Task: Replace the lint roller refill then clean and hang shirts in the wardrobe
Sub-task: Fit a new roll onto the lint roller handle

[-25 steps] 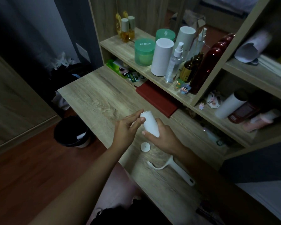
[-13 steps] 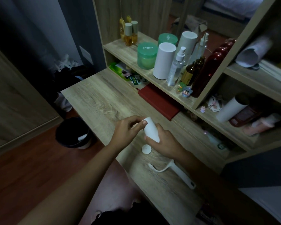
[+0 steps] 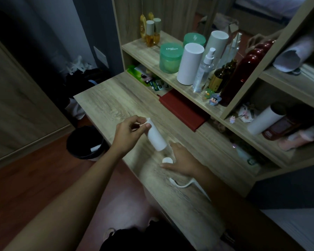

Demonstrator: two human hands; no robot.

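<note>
The left hand (image 3: 128,132) pinches the top end of the smooth white cylindrical refill roll (image 3: 155,136) — tilted above the pale wood-grain desk (image 3: 105,104). At its five o'clock, the right hand (image 3: 181,158) lies open beside a small round white cap (image 3: 167,160) — holding nothing. The white plastic roller handle (image 3: 187,185) lies at six o'clock.

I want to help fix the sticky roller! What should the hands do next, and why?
Probably the right hand should pick up the small white cap it is reaching for. The left hand alone holds the white refill roll by its top end, and the roller handle lies bare on the desk, so the parts likely go together next.
</note>
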